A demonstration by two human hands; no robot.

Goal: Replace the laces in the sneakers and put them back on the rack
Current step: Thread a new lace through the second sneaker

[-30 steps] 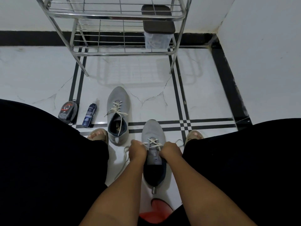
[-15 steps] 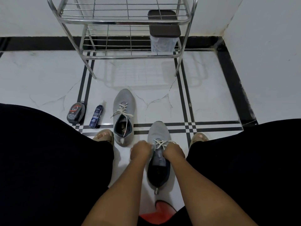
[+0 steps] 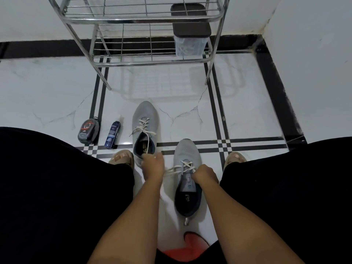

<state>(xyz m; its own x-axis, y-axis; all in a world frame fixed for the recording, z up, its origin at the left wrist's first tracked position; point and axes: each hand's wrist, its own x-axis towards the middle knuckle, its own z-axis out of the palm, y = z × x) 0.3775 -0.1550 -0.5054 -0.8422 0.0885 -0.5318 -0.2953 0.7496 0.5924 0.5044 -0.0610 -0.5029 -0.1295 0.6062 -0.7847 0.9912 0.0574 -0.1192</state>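
Two grey sneakers with white laces stand on the white tiled floor between my knees. The near sneaker (image 3: 187, 153) points away from me. My right hand (image 3: 204, 175) is closed on its lace at the right side of the eyelets. My left hand (image 3: 152, 166) has drawn the other lace end (image 3: 172, 170) out to the left, taut, and covers the heel of the far sneaker (image 3: 145, 116). The far sneaker is laced, with a lace end lying inside it. The metal shoe rack (image 3: 144, 18) stands beyond, against the wall.
A round black polish tin (image 3: 88, 131) and a small blue bottle (image 3: 112, 134) lie left of the far sneaker. A clear box with a dark lid (image 3: 190, 31) sits on the rack's lower shelf. My sandalled feet (image 3: 122, 157) flank the shoes. A red object (image 3: 194, 242) lies near me.
My left hand has moved away from the near sneaker to the left, pulling the lace end out taut. My right hand stays at the eyelets. The camera has shifted slightly.
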